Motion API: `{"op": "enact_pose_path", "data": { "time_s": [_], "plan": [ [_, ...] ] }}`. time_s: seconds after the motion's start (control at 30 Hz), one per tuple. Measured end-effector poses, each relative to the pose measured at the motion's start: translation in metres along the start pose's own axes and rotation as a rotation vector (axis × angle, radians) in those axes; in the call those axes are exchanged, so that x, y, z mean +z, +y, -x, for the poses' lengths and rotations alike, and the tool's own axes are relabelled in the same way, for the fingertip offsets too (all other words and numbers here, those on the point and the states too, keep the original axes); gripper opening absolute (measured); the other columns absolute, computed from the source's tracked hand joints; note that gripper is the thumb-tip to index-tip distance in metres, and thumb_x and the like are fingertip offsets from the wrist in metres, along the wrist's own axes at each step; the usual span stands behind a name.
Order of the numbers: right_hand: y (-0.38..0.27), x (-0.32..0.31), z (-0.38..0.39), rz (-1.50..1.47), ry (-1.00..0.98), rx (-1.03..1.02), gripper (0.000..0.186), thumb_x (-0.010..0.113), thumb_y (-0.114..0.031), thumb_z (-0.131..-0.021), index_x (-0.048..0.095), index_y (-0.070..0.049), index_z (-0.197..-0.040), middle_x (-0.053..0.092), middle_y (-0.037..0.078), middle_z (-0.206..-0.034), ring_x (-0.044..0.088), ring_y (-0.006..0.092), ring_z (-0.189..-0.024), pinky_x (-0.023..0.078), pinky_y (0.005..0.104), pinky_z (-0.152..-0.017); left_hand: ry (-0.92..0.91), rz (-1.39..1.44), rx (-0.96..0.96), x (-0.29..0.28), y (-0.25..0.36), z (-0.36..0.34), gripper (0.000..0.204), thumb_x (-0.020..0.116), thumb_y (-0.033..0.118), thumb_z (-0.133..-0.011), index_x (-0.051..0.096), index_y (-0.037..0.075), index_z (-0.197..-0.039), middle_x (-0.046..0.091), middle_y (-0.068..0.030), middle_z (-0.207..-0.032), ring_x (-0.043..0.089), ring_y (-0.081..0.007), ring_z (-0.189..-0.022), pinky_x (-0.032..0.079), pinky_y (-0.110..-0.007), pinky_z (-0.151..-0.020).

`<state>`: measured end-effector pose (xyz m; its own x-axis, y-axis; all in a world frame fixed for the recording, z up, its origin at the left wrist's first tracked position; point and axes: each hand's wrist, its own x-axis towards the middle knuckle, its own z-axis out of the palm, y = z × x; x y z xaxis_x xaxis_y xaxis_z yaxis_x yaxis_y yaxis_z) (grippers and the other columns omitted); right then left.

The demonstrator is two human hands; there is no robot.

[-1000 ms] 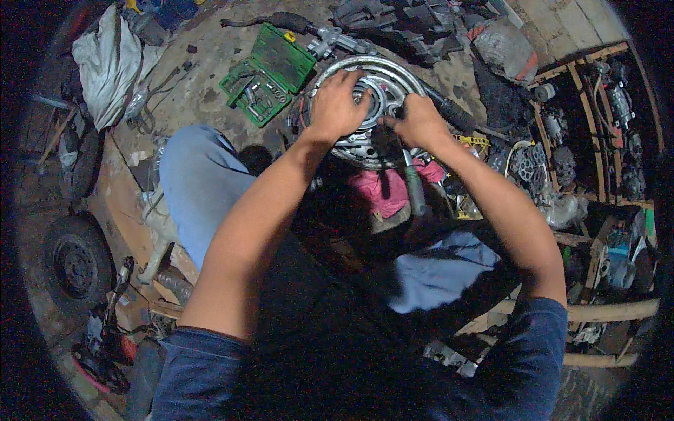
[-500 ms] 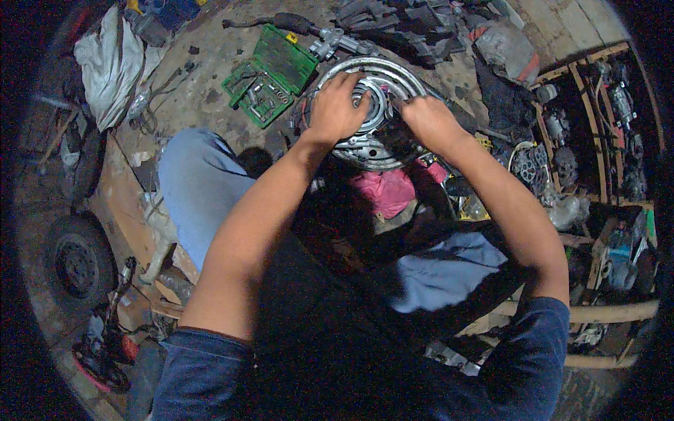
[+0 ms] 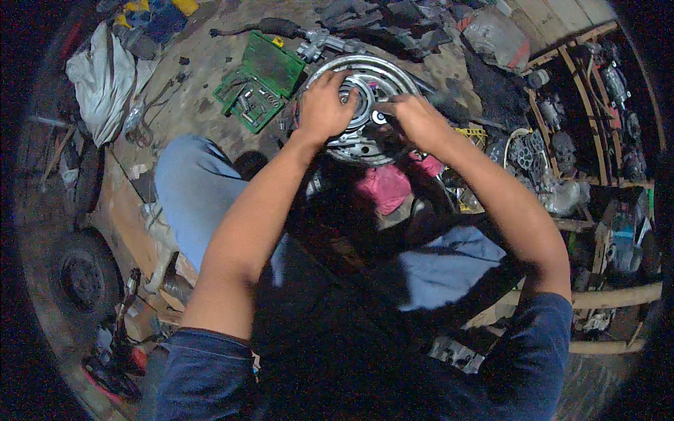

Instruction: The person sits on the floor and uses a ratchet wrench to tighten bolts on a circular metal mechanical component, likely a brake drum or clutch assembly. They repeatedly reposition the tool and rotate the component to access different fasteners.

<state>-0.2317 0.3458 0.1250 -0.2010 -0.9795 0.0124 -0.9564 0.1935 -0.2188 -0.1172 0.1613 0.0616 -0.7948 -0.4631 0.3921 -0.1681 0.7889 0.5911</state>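
wheel rim (image 3: 365, 149), silver and round, seen from where i stand: it lies beyond the person's bent legs (image 3: 200, 189), near the middle of the upper work area, its face turned upward; what bears it is hidden. a narrower metal ring (image 3: 368, 103) sits within its outline.

left hand (image 3: 325, 109): laid over the left part of the ring and rim, fingers a little spread, thumb apart from them and reaching onto the ring. right hand (image 3: 421, 121): at the rim's right side, fingers curled, their tips beside a small round piece (image 3: 379, 118) with a pale edge and dark centre; whether they are clamped on it i cannot tell.

surroundings: a green case (image 3: 275, 67) stands open on the stained floor (image 3: 196, 74), just left of the rim, with small metal sockets (image 3: 247, 105) in its tray. a pink cloth (image 3: 386, 189) lies near the rim on the side toward the person. beyond the rim rests a grey metal part (image 3: 328, 46). far left, a dark tyre (image 3: 83, 277); at right, a wooden rack (image 3: 579, 88) with metal parts.
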Motion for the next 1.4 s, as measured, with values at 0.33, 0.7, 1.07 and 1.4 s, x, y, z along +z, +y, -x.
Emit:
{"op": "enact_pose_path", "data": {
  "time_s": [0.33, 0.7, 1.07, 1.4],
  "plan": [
    [-0.019, 0.036, 0.016, -0.415, 0.303, 0.531, 0.058, 0.08, -0.038, -0.084, 0.068, 0.006, -0.121, 0.072, 0.025, -0.111, 0.071, 0.0331, -0.105, 0.052, 0.042, -0.092, -0.035, -0.03, -0.045, 0.007, -0.001, -0.004, 0.042, 0.065, 0.031, -0.09, 0.065, 0.007, -0.124, 0.065, -0.0213, -0.124, 0.062, -0.0419, -0.114, 0.048, -0.049, -0.099],
    [-0.097, 0.085, -0.013, -2.322, 0.621, 0.828, 0.041, 0.05, -0.035, -0.107, 0.064, 0.0, -0.125, 0.07, 0.009, -0.106, 0.068, 0.0196, -0.086, 0.055, 0.0332, -0.079, 0.03, 0.014, 0.041, 0.003, -0.012, -0.004, 0.041, 0.068, 0.028, -0.087, 0.065, 0.005, -0.121, 0.066, -0.0217, -0.121, 0.062, -0.0424, -0.111, 0.05, -0.049, -0.096],
    [-0.055, 0.047, 0.021, -1.472, 0.038, 0.835, 0.055, 0.06, -0.053, -0.099, 0.07, 0.0, -0.089, 0.049, -0.003, -0.058, 0.04, 0.0081, -0.048, 0.029, 0.0275, -0.046, -0.04, 0.11, 0.062, 0.003, -0.019, -0.009, 0.043, 0.069, 0.03, -0.088, 0.067, 0.006, -0.123, 0.064, -0.026, -0.122, 0.06, -0.0437, -0.116, 0.048, -0.048, -0.1],
    [0.032, -0.011, -0.002, -0.187, -0.223, 0.349, 0.056, 0.073, -0.058, -0.084, 0.076, -0.005, -0.101, 0.073, 0.019, -0.093, 0.07, 0.0356, -0.09, 0.054, 0.0465, -0.082, -0.115, 0.215, 0.176, -0.001, -0.035, -0.009, 0.04, 0.07, 0.025, -0.087, 0.069, 0.005, -0.122, 0.066, -0.0243, -0.124, 0.06, -0.041, -0.12, 0.046, -0.046, -0.105]
  ]
}}
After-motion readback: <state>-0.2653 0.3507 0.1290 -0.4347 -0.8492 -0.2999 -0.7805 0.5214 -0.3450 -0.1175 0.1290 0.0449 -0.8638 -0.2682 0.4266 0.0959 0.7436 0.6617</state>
